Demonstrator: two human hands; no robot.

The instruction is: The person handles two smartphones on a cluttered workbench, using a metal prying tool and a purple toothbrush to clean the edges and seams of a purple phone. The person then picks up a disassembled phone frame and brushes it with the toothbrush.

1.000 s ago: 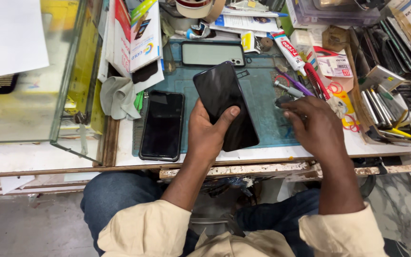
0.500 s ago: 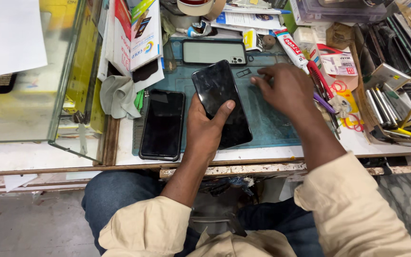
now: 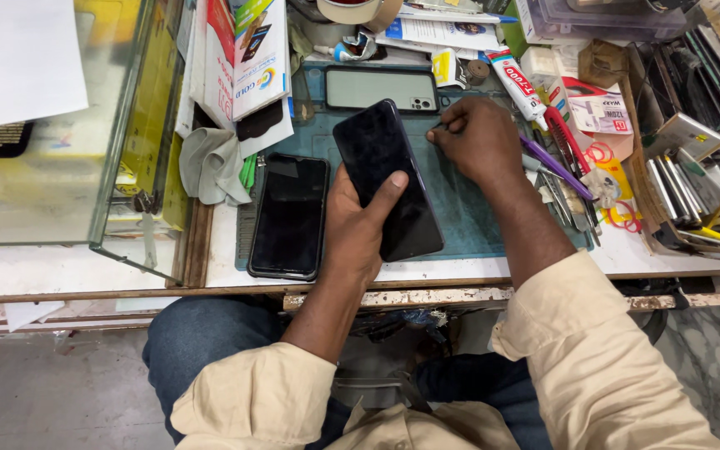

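Note:
My left hand (image 3: pixel 355 231) grips a black smartphone (image 3: pixel 387 177) with a dark screen, held tilted above the teal work mat (image 3: pixel 468 212). My right hand (image 3: pixel 478 140) rests on the mat just right of the phone's top end, fingers pinched on a thin dark tool (image 3: pixel 438 127) whose tip sticks out toward the phone. A second black phone (image 3: pixel 290 216) lies flat at the mat's left edge. A grey-green phone (image 3: pixel 381 88) lies back-up, sideways, at the far end of the mat.
A glass case (image 3: pixel 68 167) stands at the left with a grey cloth (image 3: pixel 210 165) beside it. Boxes, glue tubes (image 3: pixel 517 81), a tape roll (image 3: pixel 358 10), tweezers, pens and stacked phone parts (image 3: pixel 693 158) crowd the back and right. The bench's front edge (image 3: pixel 460 292) runs above my knees.
My right hand has moved from the mat's right side up and left to the top of the held phone, now pinching a thin tool. The left hand holds the phone steady.

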